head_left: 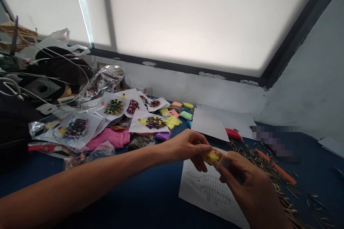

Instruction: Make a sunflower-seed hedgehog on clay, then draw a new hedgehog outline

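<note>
Between my two hands is a small clear plastic packet [213, 157] with a yellow lump in it, likely modelling clay. My left hand [185, 146] pinches its left end between thumb and fingers. At the other end, my right hand [242, 173] grips the packet the same way. Beneath them lies a white sheet with a pencil drawing of a hedgehog [212, 188], partly covered by my right hand and forearm. Striped sunflower seeds [281, 200] are scattered to the right of the sheet, close to my right hand.
Finished seed hedgehogs on paper [153, 121] lie at the back left, beside several coloured clay packets [186, 115]. Blank white sheets [209, 121] rest against the wall. An orange stick-like tool [276, 166] lies among the seeds. A pink cloth [110, 139] and cables [67, 55] crowd the left.
</note>
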`<act>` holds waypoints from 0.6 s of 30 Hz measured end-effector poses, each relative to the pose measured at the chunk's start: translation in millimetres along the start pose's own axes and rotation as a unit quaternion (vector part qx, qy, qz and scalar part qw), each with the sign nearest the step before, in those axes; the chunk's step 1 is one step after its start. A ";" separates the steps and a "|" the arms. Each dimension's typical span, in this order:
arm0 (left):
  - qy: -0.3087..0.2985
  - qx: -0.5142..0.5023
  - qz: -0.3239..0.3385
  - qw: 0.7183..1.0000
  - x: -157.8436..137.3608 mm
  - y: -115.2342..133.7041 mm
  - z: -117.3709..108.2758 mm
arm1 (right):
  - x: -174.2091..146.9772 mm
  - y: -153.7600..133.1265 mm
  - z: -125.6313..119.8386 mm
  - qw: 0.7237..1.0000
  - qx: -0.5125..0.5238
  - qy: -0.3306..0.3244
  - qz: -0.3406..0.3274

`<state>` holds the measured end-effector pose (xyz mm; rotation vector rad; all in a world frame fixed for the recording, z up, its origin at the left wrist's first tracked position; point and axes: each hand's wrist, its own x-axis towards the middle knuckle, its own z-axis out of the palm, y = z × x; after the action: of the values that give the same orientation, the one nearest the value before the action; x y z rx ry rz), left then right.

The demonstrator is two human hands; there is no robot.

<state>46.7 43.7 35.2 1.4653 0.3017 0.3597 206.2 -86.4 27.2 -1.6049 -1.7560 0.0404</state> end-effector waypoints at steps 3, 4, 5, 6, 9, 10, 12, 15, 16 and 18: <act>0.004 -0.039 0.001 0.999 1.4 -2.2 3.1 | 0.8 5.0 1.3 0.996 -0.047 0.024 -0.076; 0.011 -0.048 0.004 0.999 1.9 -3.2 4.1 | 1.1 6.0 1.4 0.993 -0.064 0.029 -0.094; 0.018 -0.053 0.006 0.998 2.2 -4.6 5.2 | 1.1 6.4 1.3 0.991 -0.077 0.028 -0.106; 0.025 -0.056 0.008 0.998 2.5 -6.5 6.3 | 0.9 6.4 1.2 0.990 -0.087 0.024 -0.112; 0.051 -0.050 0.012 0.997 2.4 -13.8 10.4 | -1.4 4.7 2.3 0.991 -0.092 -0.002 -0.099; 0.062 -0.044 0.014 0.997 2.2 -16.2 12.2 | -2.3 4.2 3.2 0.992 -0.089 -0.009 -0.087; 0.085 -0.029 0.019 0.996 1.8 -19.4 16.2 | -3.4 3.7 5.0 0.994 -0.081 -0.008 -0.068; 0.115 -0.010 0.034 0.993 2.3 -18.4 21.4 | -2.1 4.1 4.7 0.995 -0.063 0.019 -0.076; 0.122 -0.007 0.041 0.992 2.7 -16.6 22.3 | -1.1 4.2 3.4 0.996 -0.053 0.022 -0.074; 0.124 -0.008 0.045 0.991 3.4 -11.9 22.7 | 0.8 4.2 -0.7 0.999 -0.022 0.013 -0.046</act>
<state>59.8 23.8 25.3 1.4224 0.4303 0.6180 210.1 -85.2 26.1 -1.5464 -1.8202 -0.0641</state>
